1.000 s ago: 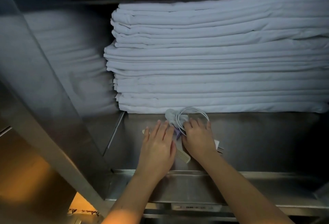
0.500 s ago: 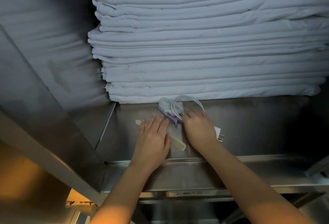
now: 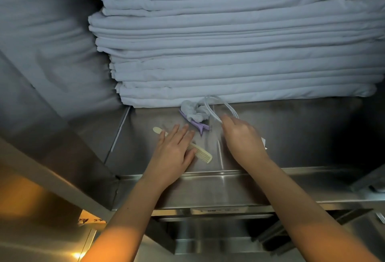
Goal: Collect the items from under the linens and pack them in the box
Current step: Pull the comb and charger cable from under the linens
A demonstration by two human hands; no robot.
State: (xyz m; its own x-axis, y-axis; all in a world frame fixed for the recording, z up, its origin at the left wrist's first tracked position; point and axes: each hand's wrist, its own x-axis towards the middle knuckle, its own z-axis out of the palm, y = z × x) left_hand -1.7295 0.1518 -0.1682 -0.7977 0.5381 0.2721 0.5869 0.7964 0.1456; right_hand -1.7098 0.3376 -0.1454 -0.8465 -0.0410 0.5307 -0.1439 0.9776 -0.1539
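Left hand (image 3: 175,152) flat with straight fingers on cream comb (image 3: 201,153), right hand (image 3: 243,138) curled on white cable (image 3: 211,113), purple clip (image 3: 197,125) and grey scrunchie (image 3: 191,111) between both hands, just beyond fingertips

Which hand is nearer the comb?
Left. The left hand lies flat on the comb; the right hand is off to its right, fingertips at the cable.
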